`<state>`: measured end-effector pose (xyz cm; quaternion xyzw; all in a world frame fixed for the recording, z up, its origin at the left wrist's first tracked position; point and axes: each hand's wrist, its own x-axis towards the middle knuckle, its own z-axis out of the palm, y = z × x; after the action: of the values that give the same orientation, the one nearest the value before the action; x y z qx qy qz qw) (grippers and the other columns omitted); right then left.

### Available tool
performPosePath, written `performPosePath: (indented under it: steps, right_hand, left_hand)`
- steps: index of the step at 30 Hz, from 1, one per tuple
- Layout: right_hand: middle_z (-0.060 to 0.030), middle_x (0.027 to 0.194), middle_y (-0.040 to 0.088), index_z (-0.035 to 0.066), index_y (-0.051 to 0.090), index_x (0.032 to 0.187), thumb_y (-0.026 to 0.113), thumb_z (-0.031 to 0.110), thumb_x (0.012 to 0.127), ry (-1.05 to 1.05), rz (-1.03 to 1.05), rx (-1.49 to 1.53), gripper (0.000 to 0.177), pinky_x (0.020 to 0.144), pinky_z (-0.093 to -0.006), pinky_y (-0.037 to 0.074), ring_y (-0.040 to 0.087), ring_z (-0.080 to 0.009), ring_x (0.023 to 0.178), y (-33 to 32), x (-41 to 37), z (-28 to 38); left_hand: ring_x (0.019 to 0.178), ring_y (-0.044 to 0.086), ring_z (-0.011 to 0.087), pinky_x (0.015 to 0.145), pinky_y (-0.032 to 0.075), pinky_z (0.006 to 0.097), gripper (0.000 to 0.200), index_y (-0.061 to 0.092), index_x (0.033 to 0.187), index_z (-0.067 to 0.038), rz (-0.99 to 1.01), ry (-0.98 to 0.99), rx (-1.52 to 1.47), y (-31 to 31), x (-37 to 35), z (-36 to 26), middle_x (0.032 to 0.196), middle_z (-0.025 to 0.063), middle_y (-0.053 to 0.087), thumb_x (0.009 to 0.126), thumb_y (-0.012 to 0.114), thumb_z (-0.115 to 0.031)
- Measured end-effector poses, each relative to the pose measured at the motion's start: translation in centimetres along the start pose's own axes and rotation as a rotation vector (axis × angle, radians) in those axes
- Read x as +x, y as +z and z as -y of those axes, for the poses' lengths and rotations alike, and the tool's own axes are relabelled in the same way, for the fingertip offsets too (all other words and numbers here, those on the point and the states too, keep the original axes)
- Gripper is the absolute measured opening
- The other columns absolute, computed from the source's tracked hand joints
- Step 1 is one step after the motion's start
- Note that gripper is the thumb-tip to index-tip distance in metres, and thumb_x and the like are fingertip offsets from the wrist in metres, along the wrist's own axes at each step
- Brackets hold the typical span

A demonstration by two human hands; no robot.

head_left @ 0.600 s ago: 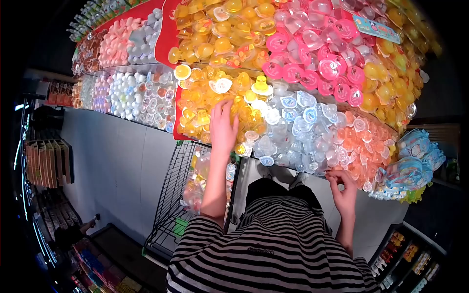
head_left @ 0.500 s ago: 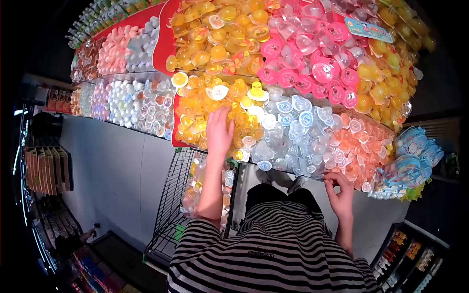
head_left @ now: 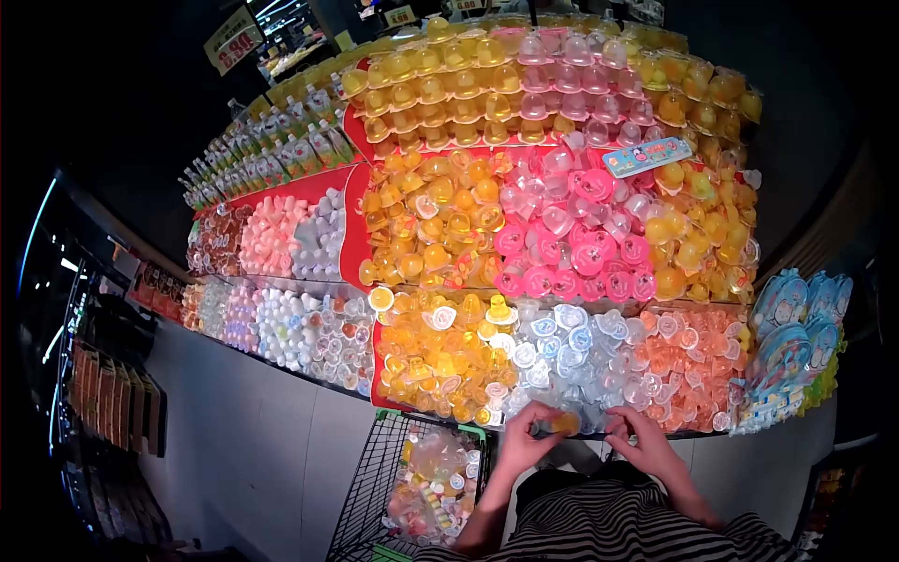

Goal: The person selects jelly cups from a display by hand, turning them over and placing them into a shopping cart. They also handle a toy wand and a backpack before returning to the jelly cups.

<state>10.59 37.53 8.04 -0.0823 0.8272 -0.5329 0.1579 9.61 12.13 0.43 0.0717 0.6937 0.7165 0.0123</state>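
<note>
Close to my body, just over the front edge of the display, my left hand [head_left: 524, 442] is closed around a small orange-yellow jelly cup [head_left: 565, 423]. My right hand [head_left: 648, 442] is a short way to the right of that cup. Its thumb and fingers are curled toward each other, and whatever may lie between them is too small to make out. Beyond both hands lie heaps of loose jelly cups: yellow ones [head_left: 421, 361], clear-blue ones [head_left: 573, 347] and orange-pink ones [head_left: 688, 351].
A shopping cart [head_left: 361, 478] stands at my left, with a clear bag of mixed jelly cups [head_left: 435, 487] inside. Higher tiers hold pink cups [head_left: 595, 253] and larger yellow cups [head_left: 440, 89]. Blue packs [head_left: 796, 328] hang at the right end, and a price sign [head_left: 234, 42] stands far left.
My left hand has come back from the yellow heap toward my body and now holds a jelly cup. My right hand is nearer to it. The view has tilted up, showing the upper tiers.
</note>
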Motion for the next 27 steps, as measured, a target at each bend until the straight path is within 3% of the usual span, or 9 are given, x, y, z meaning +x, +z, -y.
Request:
performPosePath:
  steps: [2,7,11,12,15,17,20,25,27]
  right_hand:
    - [-0.0060,0.094,0.068,0.003,0.059,0.126,0.073,0.014,0.087,-0.083,0.117,0.005,0.043,0.072,-0.0278,0.052,0.063,-0.0138,0.077,-1.0,0.4,-0.9]
    - [-0.0069,0.099,0.070,0.002,0.061,0.122,0.075,0.019,0.089,-0.095,0.310,0.127,0.039,0.077,-0.0279,0.054,0.066,-0.0126,0.084,-2.8,-0.7,-5.4]
    - [-0.0095,0.099,0.070,-0.002,0.053,0.126,0.072,0.016,0.092,-0.099,0.229,0.285,0.043,0.078,-0.0270,0.053,0.065,-0.0114,0.088,-5.3,-3.0,-6.0]
    - [-0.0092,0.100,0.069,-0.003,0.049,0.127,0.065,0.013,0.097,-0.136,0.246,0.326,0.038,0.078,-0.0257,0.052,0.065,-0.0112,0.089,-6.2,-3.4,-6.2]
    - [-0.0094,0.104,0.066,-0.003,0.047,0.125,0.056,0.010,0.102,-0.070,0.218,0.627,0.028,0.079,-0.0251,0.052,0.065,-0.0120,0.089,-7.4,-3.8,-9.6]
    - [-0.0107,0.112,0.062,-0.001,0.046,0.125,0.048,0.011,0.105,-0.001,0.281,0.809,0.024,0.082,-0.0269,0.053,0.067,-0.0160,0.093,-9.4,-4.5,-8.6]
    - [-0.0092,0.109,0.063,-0.001,0.046,0.127,0.050,0.012,0.105,-0.005,0.300,0.778,0.026,0.082,-0.0278,0.053,0.068,-0.0167,0.093,-12.0,-5.2,-9.4]
    - [-0.0049,0.107,0.064,0.000,0.054,0.122,0.058,0.015,0.101,-0.098,0.250,0.600,0.026,0.078,-0.0247,0.052,0.064,-0.0098,0.090,-15.7,-6.6,-12.9]
    - [-0.0024,0.104,0.065,0.000,0.058,0.118,0.063,0.013,0.098,-0.032,0.323,0.673,0.025,0.075,-0.0228,0.051,0.061,-0.0062,0.089,-17.0,-7.2,-15.0]
  left_hand:
    - [0.098,0.067,0.0199,0.088,0.052,0.0302,0.031,0.065,0.099,-0.002,0.036,0.033,0.115,2.9,-1.3,-1.6,0.102,0.0102,0.069,0.073,0.081,0.002]
    - [0.099,0.067,0.0257,0.088,0.052,0.0334,0.037,0.066,0.110,-0.003,0.076,0.083,0.294,8.9,-2.9,-4.8,0.106,0.0116,0.070,0.076,0.080,-0.003]
    - [0.106,0.065,0.0287,0.090,0.051,0.0349,0.039,0.065,0.114,-0.004,0.059,0.174,0.523,13.4,-2.5,-6.8,0.109,0.0124,0.069,0.078,0.080,-0.005]
    - [0.113,0.059,0.0331,0.097,0.048,0.0394,0.043,0.061,0.123,-0.004,0.101,0.147,0.503,14.4,-2.3,-7.5,0.115,0.0138,0.066,0.082,0.075,-0.006]
    - [0.110,0.060,0.0324,0.095,0.049,0.0388,0.047,0.058,0.126,-0.004,0.023,0.206,0.471,18.0,-1.8,-7.9,0.116,0.0147,0.065,0.082,0.076,-0.008]
    - [0.105,0.066,0.0284,0.091,0.052,0.0360,0.046,0.056,0.124,-0.003,0.015,0.061,0.496,19.6,-1.9,-7.1,0.115,0.0166,0.066,0.083,0.076,-0.006]
    - [0.098,0.070,0.0221,0.088,0.053,0.0321,0.039,0.058,0.122,-0.001,-0.032,0.025,0.297,22.1,-1.4,-7.7,0.111,0.0134,0.072,0.086,0.073,-0.004]
    - [0.098,0.069,0.0200,0.088,0.053,0.0305,0.030,0.065,0.116,0.001,0.085,-0.005,0.383,25.9,-1.5,-7.0,0.112,0.0123,0.071,0.086,0.070,0.000]
    - [0.099,0.068,0.0188,0.088,0.053,0.0296,0.031,0.065,0.117,0.001,0.138,-0.004,0.386,27.4,-1.7,-6.6,0.112,0.0121,0.071,0.086,0.070,0.000]
